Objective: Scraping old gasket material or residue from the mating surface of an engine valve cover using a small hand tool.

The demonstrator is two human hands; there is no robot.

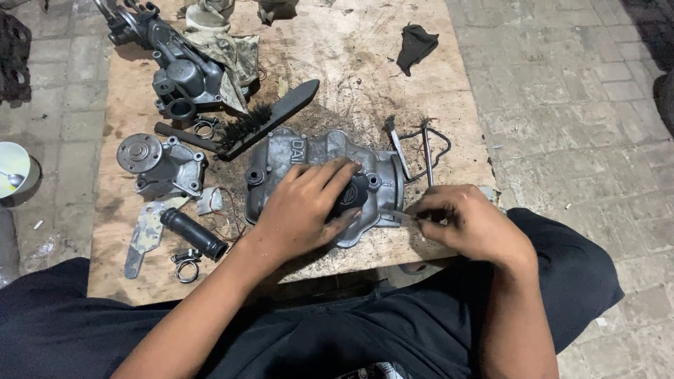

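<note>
A grey metal engine cover (pixel 295 151) lies on a dirty wooden board (pixel 351 63) in front of me. My left hand (pixel 305 207) presses flat on the cover's near part, fingers spread over a dark cap. My right hand (pixel 467 224) pinches a thin metal tool (pixel 399 214) whose tip touches the cover's right edge. Two thin brushes (pixel 411 151) and bent wire lie just behind the right hand.
A water pump (pixel 158 165), a black hose piece (pixel 193 234), hose clamps (pixel 186 265), a black wire brush (pixel 270 116), a larger metal housing with a rag (pixel 186 70) and a black cloth (pixel 415 43) sit on the board. Paved ground surrounds it; a white bowl (pixel 12 168) is at left.
</note>
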